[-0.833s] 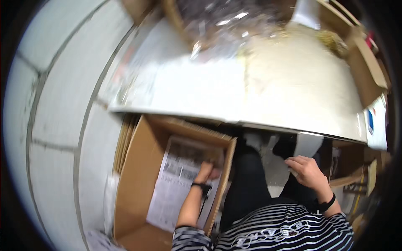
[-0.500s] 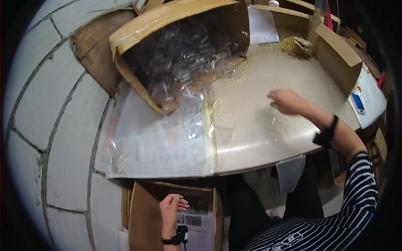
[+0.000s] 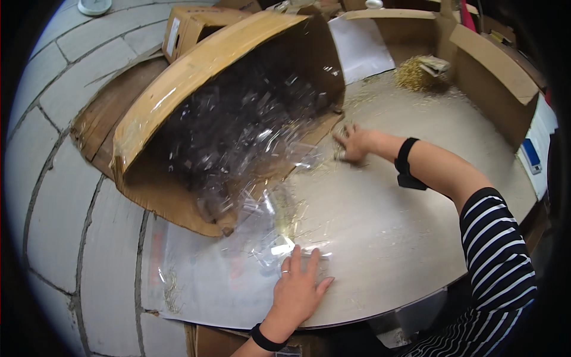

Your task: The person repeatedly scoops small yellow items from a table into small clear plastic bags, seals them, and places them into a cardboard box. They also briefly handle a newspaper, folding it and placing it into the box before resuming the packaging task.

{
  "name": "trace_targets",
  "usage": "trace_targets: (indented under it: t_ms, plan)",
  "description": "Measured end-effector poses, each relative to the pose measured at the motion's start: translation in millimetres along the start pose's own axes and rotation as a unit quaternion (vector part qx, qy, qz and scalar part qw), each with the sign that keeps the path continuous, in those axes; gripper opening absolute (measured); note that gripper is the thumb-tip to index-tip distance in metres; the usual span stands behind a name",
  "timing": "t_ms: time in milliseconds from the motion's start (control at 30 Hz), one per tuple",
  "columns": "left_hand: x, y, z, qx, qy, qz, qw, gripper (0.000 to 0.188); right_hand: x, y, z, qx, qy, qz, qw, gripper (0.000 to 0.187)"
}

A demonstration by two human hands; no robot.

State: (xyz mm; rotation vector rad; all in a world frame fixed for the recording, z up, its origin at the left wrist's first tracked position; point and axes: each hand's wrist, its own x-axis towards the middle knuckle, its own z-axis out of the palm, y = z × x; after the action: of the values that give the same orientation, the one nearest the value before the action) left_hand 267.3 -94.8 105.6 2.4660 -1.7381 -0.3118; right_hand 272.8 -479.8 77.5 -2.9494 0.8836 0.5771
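We can't see what is under the palm of the left hand (image 3: 297, 296), low in the middle, and the bottom edge cuts off its arm. The right hand (image 3: 357, 144), near the middle, hides what is under it too. At upper left, the big box (image 3: 178, 80) is dark inside, so its clear plastic pieces (image 3: 238, 140) mix together. At upper right, the gold bits (image 3: 410, 74) are too tiny to count.

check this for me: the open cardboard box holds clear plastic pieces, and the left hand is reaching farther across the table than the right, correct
Not quite: the hands are swapped. In the head view the right hand reaches farther across the table, while the left hand is closer to the front edge. The open cardboard box does hold clear plastic pieces.
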Motion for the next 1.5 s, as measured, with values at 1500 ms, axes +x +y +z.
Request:
trace_targets:
  t_ms: [1500]
  plan:
    - [-167,124,221,-0.806,-0.109,-0.222,0.538,0.051,-266,-27,126,0.231,0.248,-0.045,0.94,0.054]
